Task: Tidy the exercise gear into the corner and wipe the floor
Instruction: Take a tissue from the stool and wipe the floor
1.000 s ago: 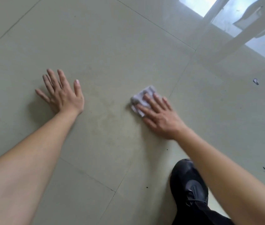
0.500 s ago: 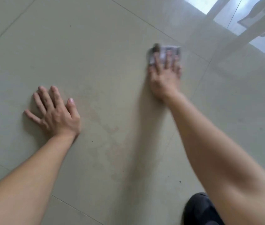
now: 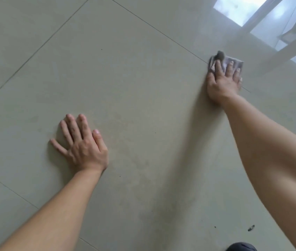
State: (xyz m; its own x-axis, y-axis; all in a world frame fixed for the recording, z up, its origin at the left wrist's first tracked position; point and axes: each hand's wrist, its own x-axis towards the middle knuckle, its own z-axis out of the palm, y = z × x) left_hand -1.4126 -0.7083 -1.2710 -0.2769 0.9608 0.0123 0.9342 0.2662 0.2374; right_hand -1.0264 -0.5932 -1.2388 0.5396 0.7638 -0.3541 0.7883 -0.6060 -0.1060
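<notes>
left hand (image 3: 83, 147) flat, palm down, fingers spread, bare arm straight, right hand (image 3: 223, 82) far out in front, palm down, fingers straight, bare arm stretched long

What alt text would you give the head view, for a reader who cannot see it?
The right hand presses a small pale cloth flat against the tiled floor, arm stretched forward. The left hand rests flat on the floor, nearer the person. A dark scrap lies by the right arm.

Glossy, smooth tile floor (image 3: 143, 78); soft, crumpled grey cloth (image 3: 234, 62).
</notes>
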